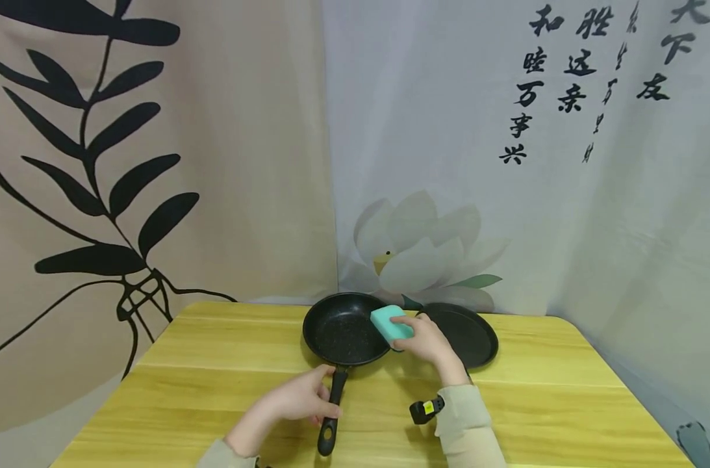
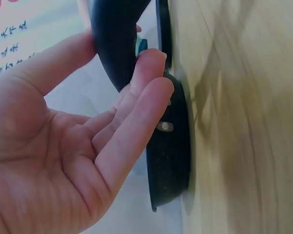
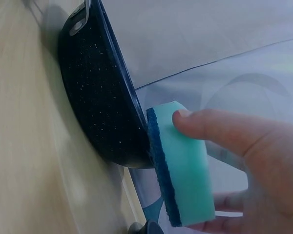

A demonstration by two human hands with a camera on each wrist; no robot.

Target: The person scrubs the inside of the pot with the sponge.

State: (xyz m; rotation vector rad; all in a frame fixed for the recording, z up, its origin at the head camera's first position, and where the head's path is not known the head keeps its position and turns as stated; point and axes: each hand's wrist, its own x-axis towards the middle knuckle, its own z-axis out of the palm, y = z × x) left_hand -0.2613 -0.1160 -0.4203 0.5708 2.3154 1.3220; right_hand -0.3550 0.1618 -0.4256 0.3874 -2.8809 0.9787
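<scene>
Wood-grain table (image 1: pixel 214 357) | left hand (image 1: pixel 299 395) holds pan handle (image 1: pixel 338 387) | right hand (image 1: pixel 429 342) pinches sponge (image 1: pixel 386 322)

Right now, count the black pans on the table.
2: the deeper pan, left hand at its handle; the flatter pan to its right, partly behind the right hand.

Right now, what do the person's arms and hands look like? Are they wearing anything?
The left hand and right hand are bare, with no gloves. The left sleeve and right sleeve are pale beige. A small black gadget with a bright yellow label sits by the right wrist.
</scene>
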